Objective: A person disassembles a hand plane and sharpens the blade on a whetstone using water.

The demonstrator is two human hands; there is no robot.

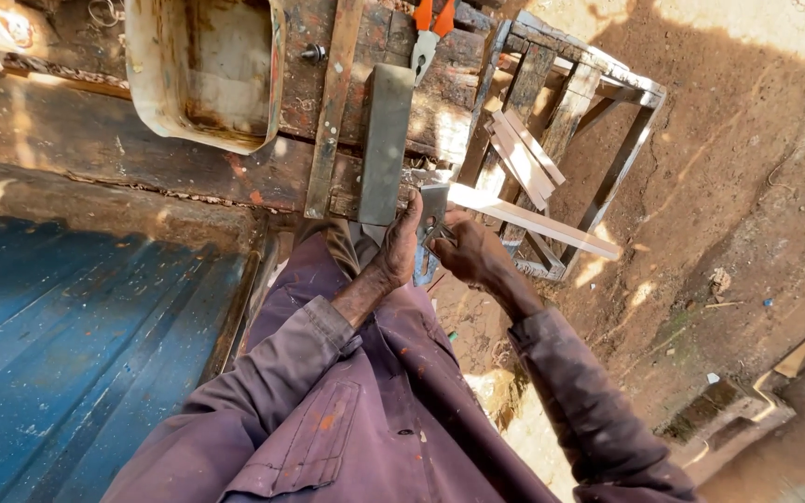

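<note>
Both hands meet right at the edge of the old wooden workbench [142,149]. The left hand [393,253] curls its fingers around a small grey metal piece [433,212], pressing it against the bench edge. The right hand [472,251] is closed too, gripping the same piece from the other side, though I can't tell exactly what its fingertips pinch. A pale wooden strip [533,222] starts right at the hands, its long axis running off to the right and slightly down, over a wooden crate frame [570,102]. Orange-handled pliers [432,28] lie further up the bench, beside a grey flat bar [384,140] pointing towards the hands.
</note>
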